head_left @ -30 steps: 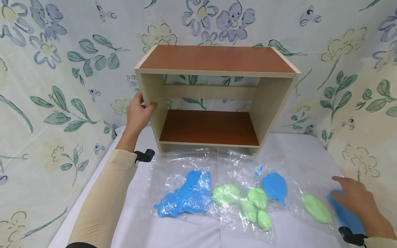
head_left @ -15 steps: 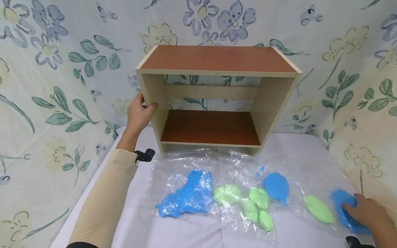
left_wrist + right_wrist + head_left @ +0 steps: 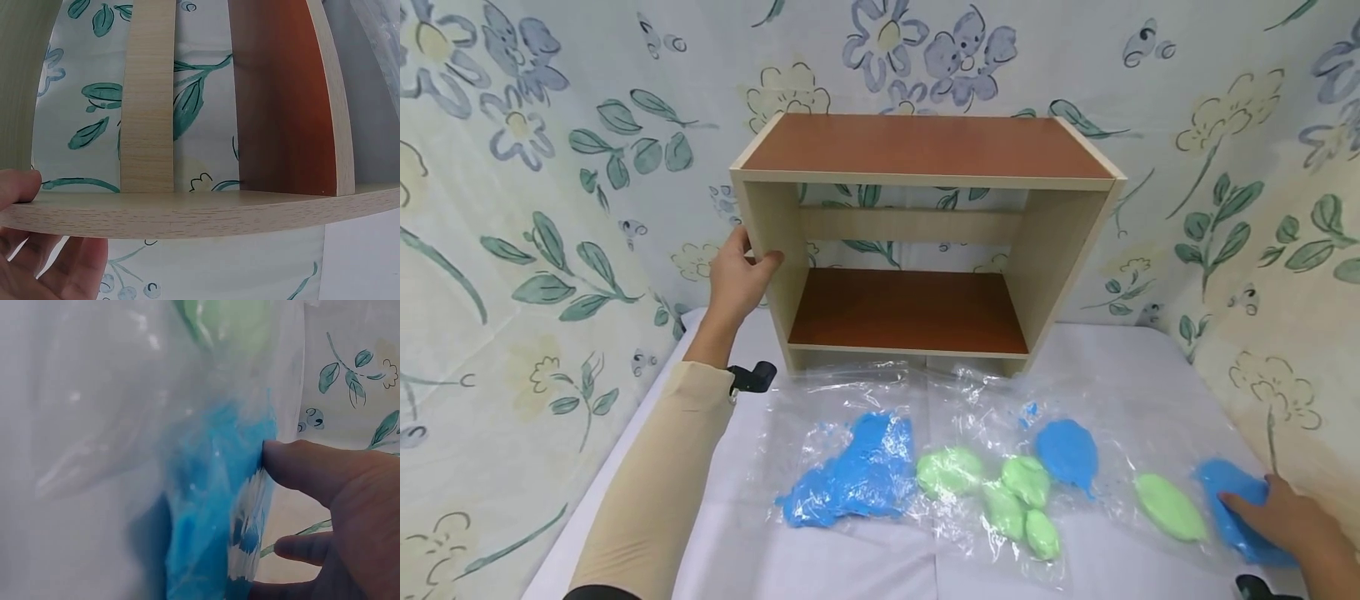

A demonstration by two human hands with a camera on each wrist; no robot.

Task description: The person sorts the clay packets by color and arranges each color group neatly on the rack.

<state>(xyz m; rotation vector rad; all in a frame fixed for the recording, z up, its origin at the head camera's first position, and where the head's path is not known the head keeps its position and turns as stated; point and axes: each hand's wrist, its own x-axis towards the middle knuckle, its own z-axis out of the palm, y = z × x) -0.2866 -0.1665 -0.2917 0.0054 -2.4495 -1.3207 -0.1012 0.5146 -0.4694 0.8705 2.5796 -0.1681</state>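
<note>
A small shelf unit point(image 3: 917, 146) with brown boards and pale wood sides stands at the back of the table. My left hand point(image 3: 735, 271) grips its left side panel, thumb on the inner face and fingers around the outside, as the left wrist view shows. At the far right, my right hand point(image 3: 1292, 521) touches a blue doughy lump point(image 3: 1240, 508) in clear plastic. In the right wrist view the thumb point(image 3: 300, 464) rests against the lump's edge and the other fingers spread apart below, partly cut off. Whether any fingertips reach beneath the lump is hidden.
Clear plastic bags lie before the shelf, holding a large blue mass point(image 3: 853, 475), several green lumps point(image 3: 1026, 481) and a round blue lump point(image 3: 1066, 450). A green oval point(image 3: 1170, 506) lies beside the right-hand blue lump. Floral cloth point(image 3: 572, 333) surrounds the white-covered table point(image 3: 752, 542).
My right hand shifted right and down off the top of the blue lump to its right edge, exposing more of it. The left hand keeps its grip on the shelf panel.
</note>
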